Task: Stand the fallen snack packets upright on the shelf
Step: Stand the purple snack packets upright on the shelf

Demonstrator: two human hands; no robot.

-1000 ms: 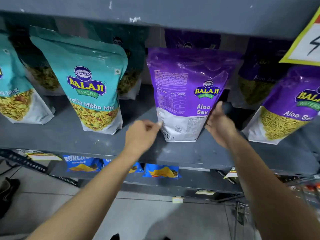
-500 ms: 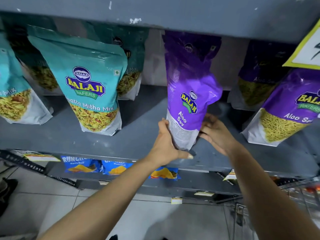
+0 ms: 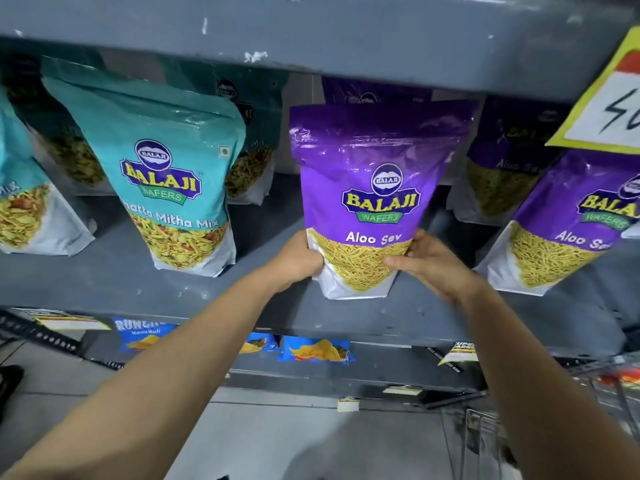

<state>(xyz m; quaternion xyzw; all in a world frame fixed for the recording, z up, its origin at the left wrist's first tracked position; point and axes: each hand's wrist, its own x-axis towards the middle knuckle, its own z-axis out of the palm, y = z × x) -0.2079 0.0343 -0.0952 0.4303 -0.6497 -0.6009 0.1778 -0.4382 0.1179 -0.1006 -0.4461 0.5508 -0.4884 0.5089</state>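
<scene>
A purple Aloo Sev packet point(image 3: 375, 174) stands upright on the grey shelf point(image 3: 114, 282), its front label facing me. My left hand point(image 3: 298, 261) grips its lower left edge and my right hand point(image 3: 427, 263) grips its lower right edge. Another purple Aloo Sev packet point(image 3: 568, 230) leans to the right of it, and one more purple packet point(image 3: 502, 168) stands behind. A teal Khatta Mitha Mix packet point(image 3: 169, 174) stands to the left, tilted slightly.
More teal packets point(image 3: 20, 216) stand at the far left and behind. The shelf above point(image 3: 311, 36) overhangs closely. A yellow price sign point(image 3: 609, 98) hangs at the upper right. Blue snack packets point(image 3: 317, 351) lie on the lower shelf. A trolley point(image 3: 519, 438) is at the lower right.
The purple packet showed its back, then was turned edge-on, and now faces front. Both hands have closed on its lower corners.
</scene>
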